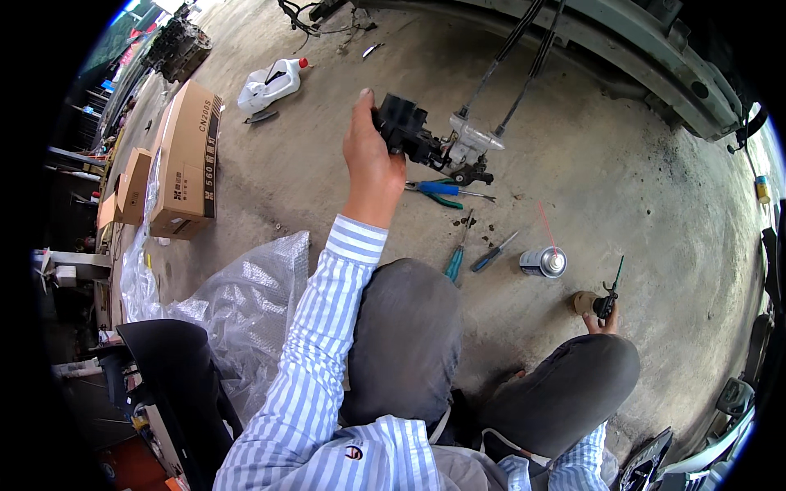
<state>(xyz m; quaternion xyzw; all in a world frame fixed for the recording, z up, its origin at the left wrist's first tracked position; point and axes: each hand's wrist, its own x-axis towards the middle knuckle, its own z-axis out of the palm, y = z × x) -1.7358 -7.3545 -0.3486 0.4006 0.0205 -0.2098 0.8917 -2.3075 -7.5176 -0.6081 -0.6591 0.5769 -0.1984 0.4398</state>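
Note:
My left hand [368, 159] is closed on a black mechanical part [405, 124], joined to a silver metal fitting [475, 137] with two cables [526, 69] running up toward the metal beam. My right hand [603, 326], partly hidden by my knee, holds a tan can [586, 303] with a black trigger top and a green straw. Left of it stands a silver spray can [542, 263] with a red straw. Blue-and-green pliers [438, 188], a teal-handled screwdriver [453, 263] and a blue-handled screwdriver [487, 258] lie on the concrete floor [311, 204].
A metal vehicle beam [655, 65] crosses the upper right. A white jug [270, 86], cardboard boxes [180, 164] and bubble wrap [237, 295] lie to the left. An engine block [176, 49] sits at upper left, a black panel [164, 352] at lower left.

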